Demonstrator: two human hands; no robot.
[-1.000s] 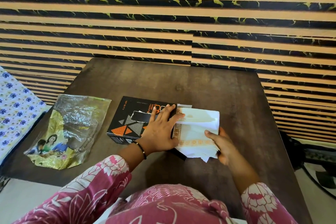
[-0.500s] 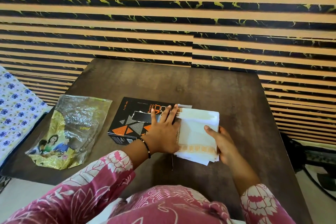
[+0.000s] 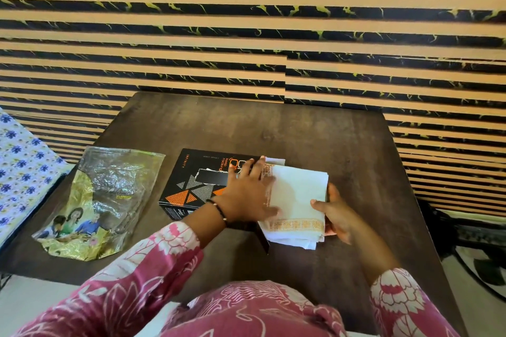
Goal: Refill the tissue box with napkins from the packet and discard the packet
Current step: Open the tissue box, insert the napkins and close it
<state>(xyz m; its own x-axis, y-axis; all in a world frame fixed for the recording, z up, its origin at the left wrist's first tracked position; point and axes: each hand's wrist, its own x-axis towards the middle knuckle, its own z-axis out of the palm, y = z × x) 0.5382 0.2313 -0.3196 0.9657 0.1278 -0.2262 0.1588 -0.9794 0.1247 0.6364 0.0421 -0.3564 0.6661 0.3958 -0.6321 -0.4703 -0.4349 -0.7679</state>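
A black tissue box (image 3: 197, 183) with orange triangles lies flat at the table's centre, its right end open with a flap hanging toward me. A stack of white napkins (image 3: 297, 200) with orange borders sticks out of that open end. My left hand (image 3: 246, 197) lies flat over the box's right part and the napkins' left edge. My right hand (image 3: 332, 210) grips the stack's right edge. The empty clear and gold packet (image 3: 101, 200) lies flat at the table's left.
The dark wooden table (image 3: 315, 139) stands against a striped black and tan wall (image 3: 246, 35). A blue-flowered cloth (image 3: 19, 169) lies off the table's left edge. Dark cables (image 3: 479, 241) sit on the floor at right.
The napkin stack has shifted slightly left toward the box's open end, pushed by my right hand. My left hand has slid a little right over the napkins' edge.
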